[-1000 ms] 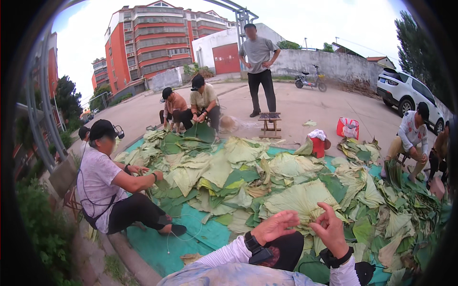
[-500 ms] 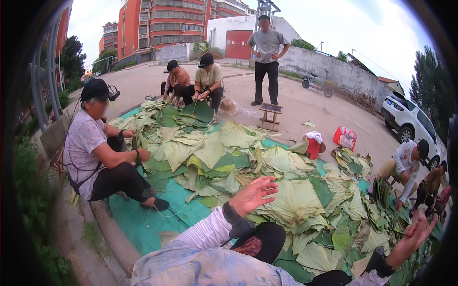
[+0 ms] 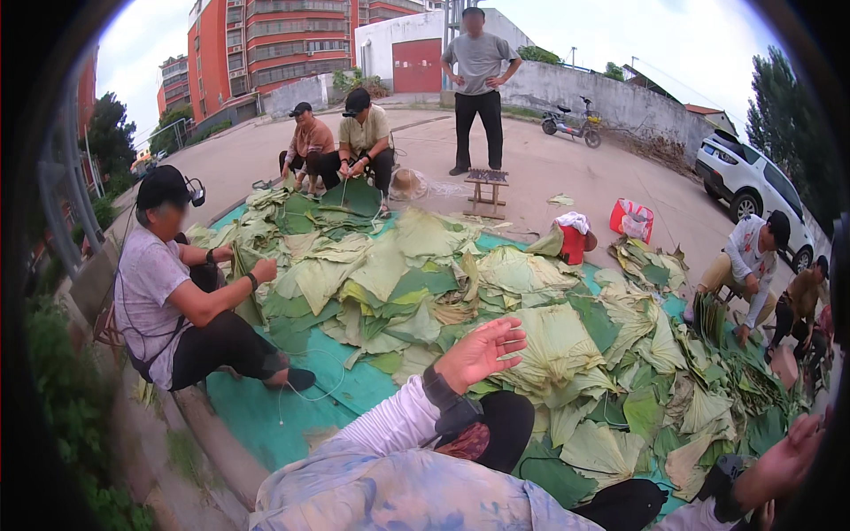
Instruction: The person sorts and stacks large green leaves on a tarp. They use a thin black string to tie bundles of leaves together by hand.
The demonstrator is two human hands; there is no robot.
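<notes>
My left hand is raised over a wide pile of large lotus leaves, its fingers stretched out and nothing in it. Pale and dark green leaves lie in overlapping layers on a green tarp. Off to the right, close to the dark rim of the picture, my right hand is lifted over the leaves at that side. Its fingers look extended and hold nothing I can see; the rim hides part of them. Both wrists wear dark bands.
On the left a seated person handles leaves; two more people crouch at the far edge. One person stands behind a small wooden stool. Red bags lie beyond the pile. Others work at right, near a white car.
My view has shifted slightly. My right hand has moved further right and lower, partly into the rim. My left hand is still held out over the leaves. The seated person's hand has risen slightly.
</notes>
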